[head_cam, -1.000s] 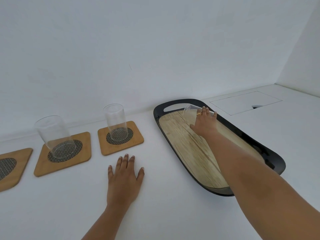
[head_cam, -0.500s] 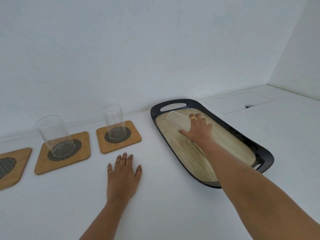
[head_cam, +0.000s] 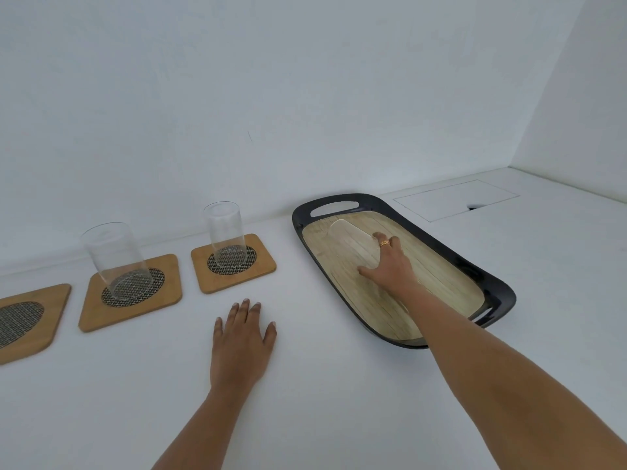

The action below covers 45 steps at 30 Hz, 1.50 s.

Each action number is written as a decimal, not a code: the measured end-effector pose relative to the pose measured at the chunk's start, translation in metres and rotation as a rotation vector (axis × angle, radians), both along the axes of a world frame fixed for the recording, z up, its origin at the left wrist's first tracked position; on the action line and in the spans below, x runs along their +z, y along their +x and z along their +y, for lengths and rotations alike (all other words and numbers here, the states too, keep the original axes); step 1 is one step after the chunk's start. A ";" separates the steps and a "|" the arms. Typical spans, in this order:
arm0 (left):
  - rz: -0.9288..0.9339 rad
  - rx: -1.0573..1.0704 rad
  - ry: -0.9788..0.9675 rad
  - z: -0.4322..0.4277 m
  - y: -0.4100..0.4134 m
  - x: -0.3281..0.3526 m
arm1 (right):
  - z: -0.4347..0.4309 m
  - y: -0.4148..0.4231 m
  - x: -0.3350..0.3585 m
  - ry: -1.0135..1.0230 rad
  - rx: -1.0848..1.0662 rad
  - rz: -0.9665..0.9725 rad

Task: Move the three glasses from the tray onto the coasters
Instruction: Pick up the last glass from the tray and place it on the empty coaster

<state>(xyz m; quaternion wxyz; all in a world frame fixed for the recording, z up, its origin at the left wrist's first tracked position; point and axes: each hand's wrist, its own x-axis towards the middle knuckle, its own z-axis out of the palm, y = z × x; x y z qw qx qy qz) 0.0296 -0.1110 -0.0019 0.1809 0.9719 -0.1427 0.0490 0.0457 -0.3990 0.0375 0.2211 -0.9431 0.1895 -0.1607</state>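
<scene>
A black tray with a wood-grain floor lies right of centre. Over it my right hand is shut on a clear glass, tilted with its rim toward the tray's far handle. Two other clear glasses stand upright on wooden coasters: a wide glass on the middle coaster and a narrow glass on the right coaster. At the left edge a third coaster has nothing on it. My left hand rests flat and open on the white counter.
A white wall runs behind the counter and another wall closes the right side. A flush rectangular hatch with a finger notch sits in the counter beyond the tray.
My right hand has lifted and tilted the glass, carrying it leftward and nearer over the tray. The view has shifted slightly right. My left hand stays flat.
</scene>
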 end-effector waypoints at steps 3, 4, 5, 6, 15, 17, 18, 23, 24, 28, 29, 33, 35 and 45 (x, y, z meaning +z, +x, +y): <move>0.006 -0.014 -0.021 0.005 -0.005 0.000 | 0.000 -0.009 0.001 0.146 -0.036 -0.095; 0.005 -0.017 -0.021 0.006 -0.007 0.000 | 0.001 -0.012 0.001 0.189 -0.048 -0.128; 0.003 -0.020 -0.019 0.008 -0.008 -0.001 | 0.002 -0.015 0.003 0.235 -0.058 -0.158; 0.002 -0.023 -0.018 0.009 -0.010 0.000 | 0.003 -0.018 0.005 0.275 -0.065 -0.185; 0.001 -0.046 -0.041 0.023 -0.026 0.000 | 0.015 -0.030 0.035 0.534 -0.112 -0.393; 0.001 -0.051 -0.050 0.026 -0.029 0.001 | 0.019 -0.031 0.042 0.696 -0.159 -0.473; 0.005 -0.049 -0.057 0.027 -0.030 0.001 | 0.020 -0.031 0.045 0.778 -0.184 -0.499; 0.009 -0.018 -0.055 0.034 -0.038 0.001 | 0.025 -0.033 0.054 1.073 -0.291 -0.525; 0.010 -0.016 -0.056 0.036 -0.039 0.000 | 0.026 -0.035 0.055 1.125 -0.305 -0.535; 0.015 -0.011 -0.055 0.040 -0.043 0.000 | 0.029 -0.045 0.061 1.350 -0.338 -0.629; 0.016 -0.007 -0.055 0.041 -0.044 0.000 | 0.030 -0.048 0.063 1.429 -0.328 -0.637; 0.019 -0.002 -0.053 0.045 -0.047 0.000 | 0.034 -0.063 0.063 1.681 -0.211 -0.628; 0.027 -0.004 -0.059 0.046 -0.048 0.000 | 0.040 -0.070 0.061 1.749 -0.131 -0.646; 0.027 -0.008 -0.067 0.060 -0.059 0.001 | 0.097 -0.070 0.062 2.095 -0.066 -0.608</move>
